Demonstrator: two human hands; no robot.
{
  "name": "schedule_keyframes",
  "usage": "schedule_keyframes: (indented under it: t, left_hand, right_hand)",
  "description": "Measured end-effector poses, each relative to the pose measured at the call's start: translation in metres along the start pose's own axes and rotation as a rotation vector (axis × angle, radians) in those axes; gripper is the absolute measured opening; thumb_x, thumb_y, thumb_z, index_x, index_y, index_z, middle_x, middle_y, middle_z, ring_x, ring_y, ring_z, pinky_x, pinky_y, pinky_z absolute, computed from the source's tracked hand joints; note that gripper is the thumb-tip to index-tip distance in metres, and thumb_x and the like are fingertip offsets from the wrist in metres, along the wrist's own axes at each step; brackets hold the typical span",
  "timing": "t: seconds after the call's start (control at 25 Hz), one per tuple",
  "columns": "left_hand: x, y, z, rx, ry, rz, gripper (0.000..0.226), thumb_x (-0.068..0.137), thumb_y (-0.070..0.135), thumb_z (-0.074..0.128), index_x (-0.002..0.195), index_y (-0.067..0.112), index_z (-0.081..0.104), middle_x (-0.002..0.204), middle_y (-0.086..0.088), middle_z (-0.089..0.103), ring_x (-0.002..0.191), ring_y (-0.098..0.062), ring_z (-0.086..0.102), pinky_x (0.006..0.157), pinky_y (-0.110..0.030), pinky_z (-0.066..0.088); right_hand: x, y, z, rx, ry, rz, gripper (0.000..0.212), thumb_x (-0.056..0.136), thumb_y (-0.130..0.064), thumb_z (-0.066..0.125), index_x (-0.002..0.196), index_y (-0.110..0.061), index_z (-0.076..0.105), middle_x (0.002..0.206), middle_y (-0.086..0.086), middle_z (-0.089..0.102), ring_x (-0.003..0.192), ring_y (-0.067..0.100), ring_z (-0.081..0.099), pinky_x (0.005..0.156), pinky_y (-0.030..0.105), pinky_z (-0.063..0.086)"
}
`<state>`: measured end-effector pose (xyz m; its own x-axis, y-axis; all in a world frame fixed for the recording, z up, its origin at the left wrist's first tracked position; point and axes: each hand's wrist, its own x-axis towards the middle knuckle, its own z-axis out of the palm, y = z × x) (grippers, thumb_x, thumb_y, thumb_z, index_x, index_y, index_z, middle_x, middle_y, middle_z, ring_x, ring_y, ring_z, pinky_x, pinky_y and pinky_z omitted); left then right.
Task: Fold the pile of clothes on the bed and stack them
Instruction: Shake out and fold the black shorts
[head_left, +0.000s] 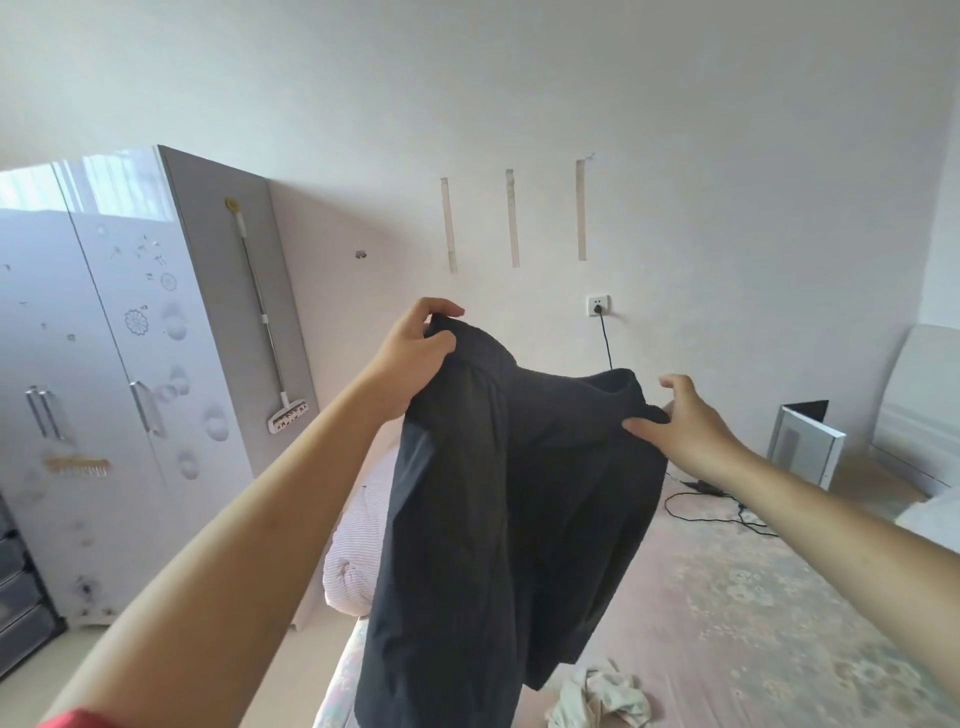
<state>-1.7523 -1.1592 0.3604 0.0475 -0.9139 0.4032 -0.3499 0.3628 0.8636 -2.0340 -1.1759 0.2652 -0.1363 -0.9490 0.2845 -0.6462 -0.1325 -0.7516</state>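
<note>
Head view: dark garment (498, 499) is held up in the air over the bed (779, 597), hanging straight down from its top edge. Left hand (415, 358) grips the higher left corner, fingers curled over the cloth. Right hand (680, 421) pinches the lower right end. Top edge slopes down to the right. A crumpled pale garment (597, 696) lies near, below. Judgement: open bed surface lies right for laying flat.

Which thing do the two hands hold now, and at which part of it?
Both hold one dark garment in the air above the bed. The left hand grips its upper left edge; the right hand pinches its upper right edge.
</note>
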Motion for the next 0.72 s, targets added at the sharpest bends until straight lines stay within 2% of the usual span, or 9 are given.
schedule_keyframes:
  t: [0.08, 0.12, 0.2, 0.28, 0.4, 0.48, 0.56, 0.64, 0.72]
  left_hand:
    - [-0.006, 0.004, 0.013, -0.124, 0.038, -0.069, 0.036, 0.087, 0.000, 0.045, 0.108, 0.027, 0.058, 0.100, -0.007, 0.058, 0.069, -0.020, 0.054, 0.063, -0.031, 0.048]
    - [-0.008, 0.005, 0.019, -0.171, 0.024, -0.094, 0.036, 0.088, -0.002, 0.047, 0.112, 0.023, 0.056, 0.098, -0.006, 0.057, 0.067, -0.018, 0.055, 0.059, -0.029, 0.049]
    - [-0.015, 0.005, 0.035, -0.225, -0.089, -0.122, 0.038, 0.090, -0.003, 0.048, 0.121, 0.019, 0.051, 0.096, -0.009, 0.057, 0.069, -0.017, 0.058, 0.060, -0.029, 0.051]
    - [-0.024, 0.003, 0.051, -0.258, -0.251, -0.164, 0.042, 0.093, -0.001, 0.045, 0.131, 0.017, 0.043, 0.097, -0.013, 0.057, 0.077, -0.021, 0.059, 0.069, -0.034, 0.053]
    - [-0.034, -0.002, 0.056, -0.368, -0.412, -0.273, 0.047, 0.095, 0.001, 0.035, 0.137, 0.022, 0.030, 0.103, -0.016, 0.060, 0.084, -0.026, 0.062, 0.073, -0.036, 0.056]
    - [-0.033, -0.010, 0.036, -0.397, -0.388, -0.259, 0.041, 0.096, 0.000, 0.037, 0.134, 0.016, 0.036, 0.112, -0.021, 0.062, 0.091, -0.030, 0.066, 0.071, -0.040, 0.059]
    - [-0.027, -0.025, 0.007, -0.437, -0.250, -0.207, 0.033, 0.097, 0.000, 0.040, 0.129, 0.005, 0.045, 0.106, -0.019, 0.065, 0.084, -0.027, 0.069, 0.068, -0.040, 0.059]
    - [-0.026, -0.049, -0.015, -0.398, -0.105, -0.202, 0.031, 0.097, 0.006, 0.044, 0.127, 0.005, 0.049, 0.105, -0.016, 0.064, 0.083, -0.023, 0.068, 0.074, -0.040, 0.058]
    - [-0.035, -0.083, -0.024, -0.272, -0.093, -0.244, 0.031, 0.098, 0.023, 0.049, 0.128, 0.016, 0.048, 0.120, -0.013, 0.057, 0.098, -0.021, 0.061, 0.083, -0.042, 0.052]
  right_hand:
    - [-0.011, -0.017, 0.015, -0.061, 0.136, -0.105, 0.059, 0.087, -0.039, 0.062, 0.131, -0.006, 0.041, 0.123, 0.016, 0.051, 0.115, 0.034, 0.051, 0.091, 0.041, 0.045]
    - [-0.016, -0.029, 0.021, 0.041, 0.062, -0.150, 0.056, 0.086, -0.044, 0.061, 0.126, -0.006, 0.048, 0.121, 0.012, 0.054, 0.115, 0.030, 0.053, 0.094, 0.043, 0.046]
    - [-0.029, -0.060, 0.033, 0.399, -0.305, -0.124, 0.063, 0.082, -0.059, 0.058, 0.125, -0.013, 0.054, 0.120, -0.002, 0.060, 0.113, 0.017, 0.057, 0.096, 0.041, 0.047]
    - [-0.033, -0.082, 0.038, 0.734, -0.538, -0.027, 0.063, 0.078, -0.063, 0.055, 0.116, -0.013, 0.063, 0.110, 0.002, 0.069, 0.097, 0.017, 0.066, 0.083, 0.033, 0.053]
    - [-0.024, -0.087, 0.041, 0.920, -0.504, 0.096, 0.048, 0.089, -0.047, 0.055, 0.108, -0.003, 0.066, 0.091, 0.011, 0.071, 0.073, 0.022, 0.069, 0.062, 0.027, 0.055]
    - [-0.022, -0.084, 0.043, 0.917, -0.486, 0.107, 0.035, 0.093, -0.033, 0.056, 0.102, -0.001, 0.065, 0.078, 0.012, 0.071, 0.061, 0.021, 0.068, 0.053, 0.025, 0.054]
    - [-0.017, -0.082, 0.041, 0.875, -0.487, 0.080, 0.023, 0.093, -0.026, 0.058, 0.094, -0.003, 0.063, 0.074, 0.010, 0.072, 0.062, 0.020, 0.069, 0.054, 0.026, 0.055]
    - [-0.011, -0.084, 0.031, 0.838, -0.545, 0.008, 0.019, 0.088, -0.025, 0.062, 0.094, -0.006, 0.062, 0.081, 0.009, 0.072, 0.069, 0.020, 0.070, 0.061, 0.028, 0.057]
    - [-0.005, -0.091, 0.019, 0.814, -0.632, -0.056, 0.023, 0.081, -0.028, 0.065, 0.096, -0.010, 0.063, 0.086, 0.009, 0.071, 0.073, 0.020, 0.070, 0.065, 0.029, 0.057]
